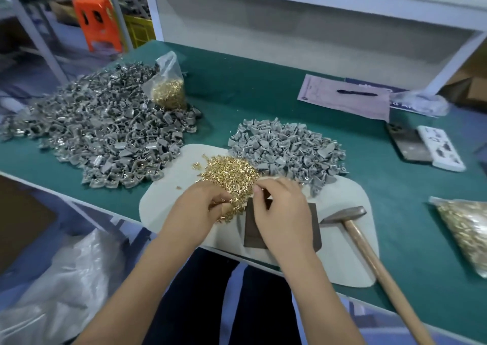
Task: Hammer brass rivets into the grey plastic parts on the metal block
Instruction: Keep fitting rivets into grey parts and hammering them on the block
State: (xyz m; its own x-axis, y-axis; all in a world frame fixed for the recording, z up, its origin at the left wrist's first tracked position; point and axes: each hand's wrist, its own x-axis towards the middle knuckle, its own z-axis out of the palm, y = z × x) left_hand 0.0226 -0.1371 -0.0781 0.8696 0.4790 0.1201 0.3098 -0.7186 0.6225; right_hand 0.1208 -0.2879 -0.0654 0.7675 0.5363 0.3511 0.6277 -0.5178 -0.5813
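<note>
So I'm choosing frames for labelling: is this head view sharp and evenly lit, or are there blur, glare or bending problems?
Head view: light is soft and even, shadows faint; the loose brass rivets and hammer read clearly; both hands, left hand and right hand, look slightly soft; the table edge bows from the wide lens; corners smear; mild glare on the plastic bag.

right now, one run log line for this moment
left hand picking in brass rivets | right hand over metal block | hammer idle

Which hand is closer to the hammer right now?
Right. The right hand is over the metal block, just left of the hammer head; the left hand is further left, in the rivets.
</note>
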